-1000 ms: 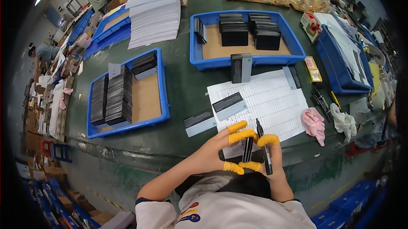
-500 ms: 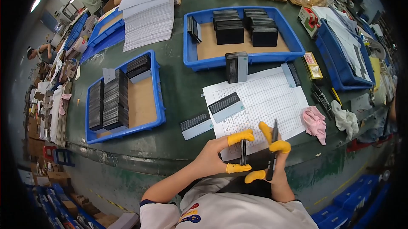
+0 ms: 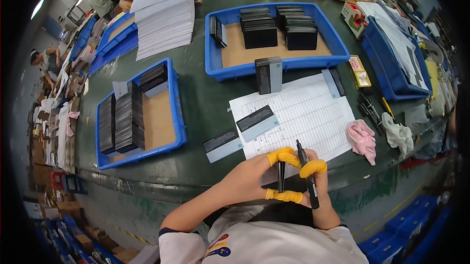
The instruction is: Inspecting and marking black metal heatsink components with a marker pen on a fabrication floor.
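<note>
We have a thin set of dark pieces (image 3: pixel 281 177) seen edge-on at the bench's near edge, just by the near side of the paper sheet (image 3: pixel 313 117). Our left hand (image 3: pixel 249 178) is clamped on it, fingers along the far edge and thumb along the near one. Our right hand (image 3: pixel 320 178) is closed around a black marker (image 3: pixel 312 191), with fingers close beside the set; whether they press it we cannot tell.

Handling this well, we judge, means gripping lightly by the edges with the yellow finger covers (image 3: pixel 313 168), keeping the pieces squared and the marker's narrow end off their faces.

On the sheet's left part lies a dark-and-pale packet (image 3: pixel 257 123); another packet (image 3: pixel 223 146) touches or nearly touches the sheet's left edge. An upright stack (image 3: pixel 268 76) stands between the sheet's far edge and the far blue tray (image 3: pixel 313 62). The left blue tray (image 3: pixel 180 117) sits toward the bench's left edge.

For writing, we find pale lines on the packets' dark halves and a ruled grid on the sheet, all too small to read.
</note>
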`<state>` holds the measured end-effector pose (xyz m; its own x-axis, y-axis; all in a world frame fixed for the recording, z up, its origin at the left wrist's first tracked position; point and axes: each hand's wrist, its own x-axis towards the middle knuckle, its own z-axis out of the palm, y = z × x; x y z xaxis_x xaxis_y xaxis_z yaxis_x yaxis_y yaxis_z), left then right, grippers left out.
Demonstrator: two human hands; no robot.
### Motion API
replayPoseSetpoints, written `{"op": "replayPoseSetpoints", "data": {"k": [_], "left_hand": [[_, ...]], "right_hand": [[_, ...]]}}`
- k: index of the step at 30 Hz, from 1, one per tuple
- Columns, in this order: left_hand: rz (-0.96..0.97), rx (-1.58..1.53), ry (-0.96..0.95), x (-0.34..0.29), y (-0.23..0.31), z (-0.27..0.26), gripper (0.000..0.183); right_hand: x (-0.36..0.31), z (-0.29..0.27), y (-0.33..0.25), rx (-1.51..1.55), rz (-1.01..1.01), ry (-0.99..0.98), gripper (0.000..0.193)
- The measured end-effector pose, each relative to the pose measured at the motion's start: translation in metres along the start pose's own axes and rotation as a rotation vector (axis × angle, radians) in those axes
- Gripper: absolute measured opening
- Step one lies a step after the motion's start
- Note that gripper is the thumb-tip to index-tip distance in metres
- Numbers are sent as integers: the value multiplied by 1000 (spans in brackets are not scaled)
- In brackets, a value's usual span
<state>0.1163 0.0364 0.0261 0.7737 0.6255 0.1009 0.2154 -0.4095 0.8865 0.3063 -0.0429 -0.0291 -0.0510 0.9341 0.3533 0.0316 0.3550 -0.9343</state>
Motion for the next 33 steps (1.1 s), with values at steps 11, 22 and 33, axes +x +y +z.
{"op": "replayPoseSetpoints", "data": {"k": [11,22,33], "left_hand": [[-51,-81,-83,3,-3,-4,74],[-28,-66,-26,0,-12,5,78],[-39,-82,-56,1,-10,2,67]], "right_hand": [[4,2,5,31,-61,24,66],[3,6,4,130,-76,63,66],[1,4,6,145,-69,69,63]]}}
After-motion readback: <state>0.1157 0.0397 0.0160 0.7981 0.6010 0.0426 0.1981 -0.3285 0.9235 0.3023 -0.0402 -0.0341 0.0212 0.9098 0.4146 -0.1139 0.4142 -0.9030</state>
